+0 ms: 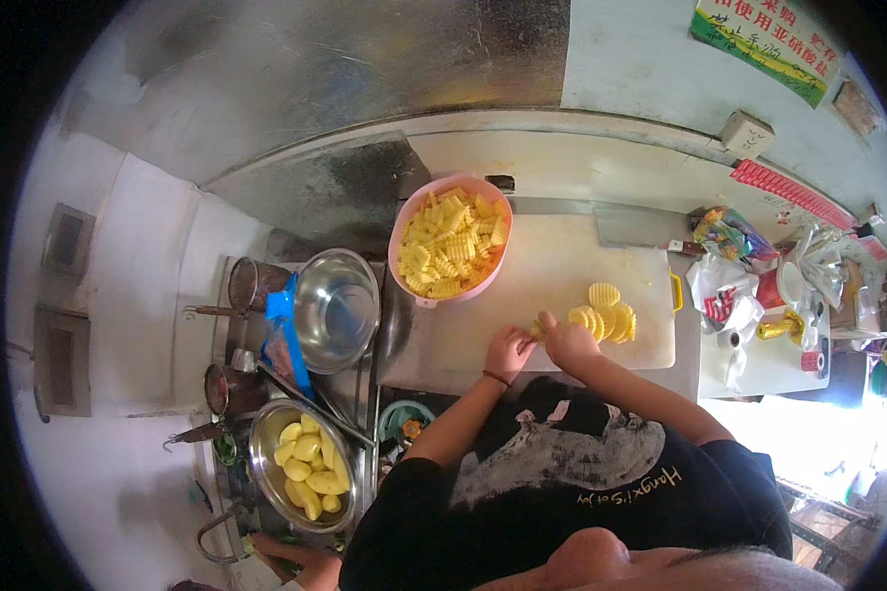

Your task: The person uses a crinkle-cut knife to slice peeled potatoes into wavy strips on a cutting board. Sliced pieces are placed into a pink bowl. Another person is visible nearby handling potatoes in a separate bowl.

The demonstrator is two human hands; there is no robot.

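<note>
My left hand (pixel 508 353) is on the near part of a white cutting board (pixel 532 251), its fingertips against a small piece of yellow potato (pixel 537 332). Right beside it, my right hand (pixel 571 346) is curled with the knuckles up, close over the same piece. Whatever lies under its fingers is hidden. Ripple-cut potato slices (pixel 606 314) overlap in a loose pile just right of that hand. At the board's far left corner a pink plastic basin (pixel 508 255) is heaped with crinkle-cut potato pieces (pixel 454 240).
A cleaver (pixel 628 225) lies along the board's far edge. Left are a steel bowl (pixel 338 310) and another steel bowl (pixel 262 451) holding peeled potatoes (pixel 310 465). Plastic bags (pixel 724 292) crowd the right. Another person's hand (pixel 288 550) is at lower left.
</note>
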